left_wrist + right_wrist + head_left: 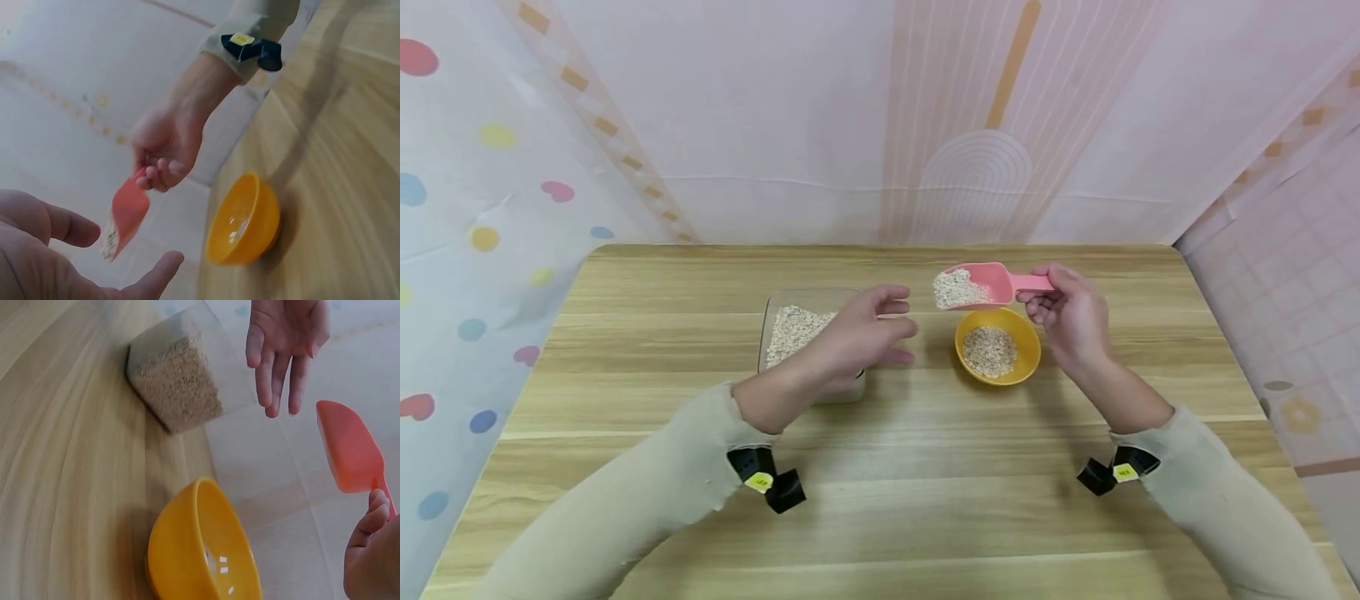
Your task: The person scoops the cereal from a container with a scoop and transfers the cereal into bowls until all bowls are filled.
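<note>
While I find no readable writing anywhere, only small yellow tags on the black wrist straps, I see a wood-grain bench [880,467] carrying everything. My clear, square plastic container [790,333] sits left of centre, part full of pale grain. My left hand [857,337] hovers over it, fingers loose and spread, grasping nothing. Just right sits a round, glossy yellow bowl [1022,358] with grain inside. My right hand [1071,317] pinches the pink plastic scoop [977,287], loaded, above the bowl's far rim.
</note>
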